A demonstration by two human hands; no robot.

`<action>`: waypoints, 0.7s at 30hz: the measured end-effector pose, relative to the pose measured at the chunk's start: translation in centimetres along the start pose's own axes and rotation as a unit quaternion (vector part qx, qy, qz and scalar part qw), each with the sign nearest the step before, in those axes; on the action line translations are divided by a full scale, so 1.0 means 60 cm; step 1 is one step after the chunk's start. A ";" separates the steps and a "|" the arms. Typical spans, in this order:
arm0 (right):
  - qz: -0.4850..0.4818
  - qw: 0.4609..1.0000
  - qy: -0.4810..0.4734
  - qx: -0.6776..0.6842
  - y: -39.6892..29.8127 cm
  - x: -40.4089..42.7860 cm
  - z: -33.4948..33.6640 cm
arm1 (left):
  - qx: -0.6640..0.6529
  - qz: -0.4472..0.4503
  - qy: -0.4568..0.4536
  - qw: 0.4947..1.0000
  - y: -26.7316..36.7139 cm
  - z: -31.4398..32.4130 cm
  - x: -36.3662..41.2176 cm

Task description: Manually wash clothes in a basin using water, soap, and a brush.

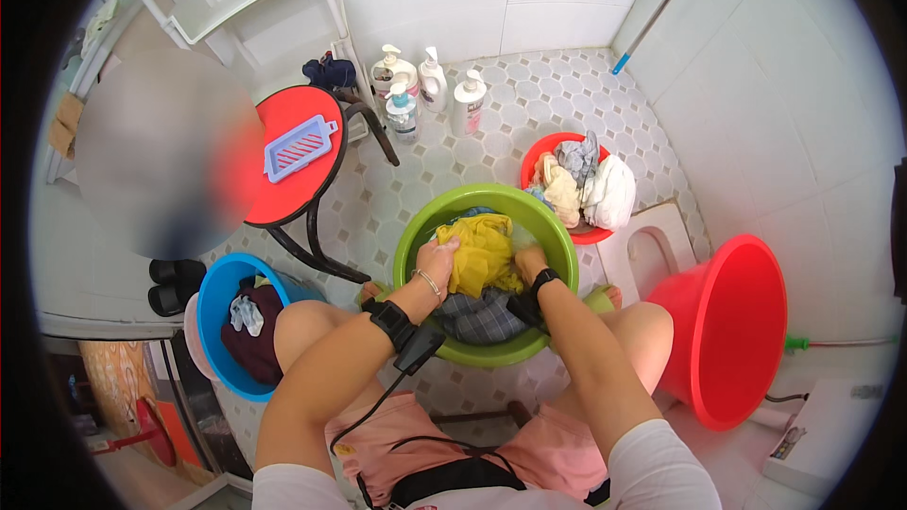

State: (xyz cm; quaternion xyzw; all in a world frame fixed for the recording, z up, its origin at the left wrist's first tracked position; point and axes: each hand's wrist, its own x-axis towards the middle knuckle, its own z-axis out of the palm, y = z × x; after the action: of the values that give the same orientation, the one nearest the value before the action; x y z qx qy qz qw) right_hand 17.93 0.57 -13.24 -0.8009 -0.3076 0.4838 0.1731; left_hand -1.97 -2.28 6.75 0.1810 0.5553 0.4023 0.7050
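Between my knees on the tiled floor stands a green plastic basin (409, 230). In it a yellow cloth garment (482, 251) lies over a dark plaid garment (471, 319). My left hand (436, 262) grips the yellow garment at its left side, thumb on top. At the basin's right side my right hand (530, 263) is bent downward by the yellow garment's edge; its fingers are mostly hidden, so its grip cannot be made out. Bluish fabric (473, 212) shows at the far inner wall.
A red basin (528, 163) of light laundry stands behind, near a squat toilet (648, 248). A red bucket (744, 333) is at right, a blue bucket (212, 340) with clothes at left. A red stool (301, 191) holds a lilac washboard (301, 149). Several pump bottles (470, 103) stand behind.
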 end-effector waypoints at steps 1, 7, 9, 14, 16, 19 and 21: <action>-0.005 1.000 0.006 0.007 0.000 0.002 -0.007 | -0.005 0.003 -0.012 1.000 -0.002 0.001 0.008; -0.021 0.955 -0.122 0.268 -0.104 -0.130 -0.065 | -0.065 0.027 -0.046 0.996 0.006 -0.010 0.020; -0.052 0.942 -0.161 0.291 -0.146 -0.189 -0.108 | -0.093 0.022 -0.098 0.991 0.019 0.011 0.006; -0.434 0.885 0.092 -0.140 -0.208 -0.373 -0.183 | -0.119 -0.137 -0.225 0.957 0.037 0.040 -0.040; -0.551 0.807 0.114 -0.179 -0.201 -0.410 -0.179 | -0.146 -0.124 -0.220 0.956 0.032 0.048 -0.055; -0.667 0.713 0.087 -0.196 -0.193 -0.421 -0.156 | -0.161 -0.137 -0.222 0.952 0.038 0.062 -0.069; -0.637 0.708 0.136 -0.273 -0.201 -0.430 -0.149 | -0.175 -0.166 -0.230 0.943 0.037 0.063 -0.070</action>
State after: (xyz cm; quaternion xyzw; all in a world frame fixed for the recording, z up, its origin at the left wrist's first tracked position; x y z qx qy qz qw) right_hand 13.08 -7.23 15.15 -0.4842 -0.8364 0.0399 0.2538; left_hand 0.50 -3.40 12.19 0.0477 0.3208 0.3177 0.8910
